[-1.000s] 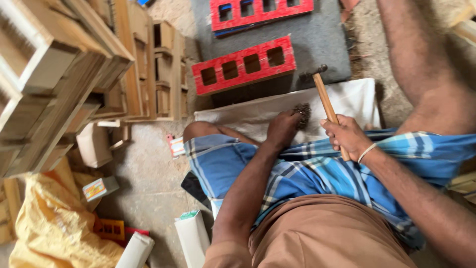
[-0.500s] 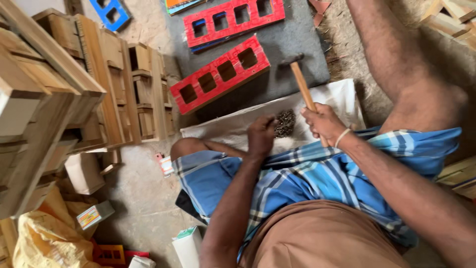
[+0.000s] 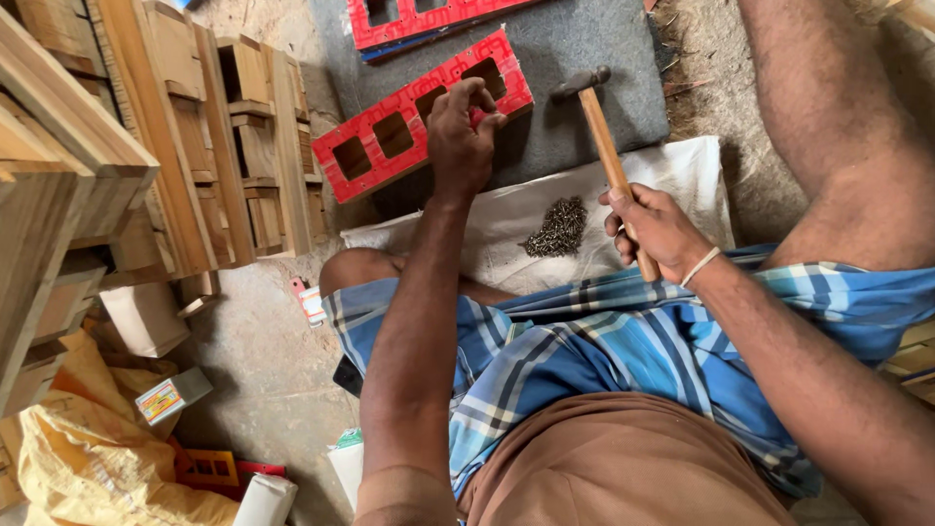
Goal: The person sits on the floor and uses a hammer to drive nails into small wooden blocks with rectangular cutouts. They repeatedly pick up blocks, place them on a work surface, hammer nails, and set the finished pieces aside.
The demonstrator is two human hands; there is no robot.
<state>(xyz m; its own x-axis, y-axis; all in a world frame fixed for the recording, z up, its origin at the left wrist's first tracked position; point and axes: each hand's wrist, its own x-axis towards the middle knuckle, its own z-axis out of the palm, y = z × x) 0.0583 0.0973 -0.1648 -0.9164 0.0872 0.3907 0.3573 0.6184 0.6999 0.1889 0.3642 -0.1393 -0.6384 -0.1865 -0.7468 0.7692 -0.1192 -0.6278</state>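
My left hand (image 3: 462, 131) rests on the near edge of a red wooden frame with square holes (image 3: 390, 127), fingers pinched together at the frame's edge, likely on a small nail that I cannot make out. My right hand (image 3: 654, 229) grips the wooden handle of a hammer (image 3: 602, 136), its metal head lying over the grey mat (image 3: 584, 58). A pile of small dark nails (image 3: 557, 228) lies on a white sheet (image 3: 672, 175) between my hands, in front of my lap.
A second red frame (image 3: 429, 19) lies at the far edge of the mat. Stacks of bare wooden boxes and planks (image 3: 146, 146) fill the left. A yellow bag (image 3: 88, 468), small cartons and a red piece sit at lower left. My bare leg (image 3: 828, 127) extends right.
My left hand left the nail pile and reached forward onto the red frame. My right hand with the hammer stayed beside the sheet. The view shifted closer.
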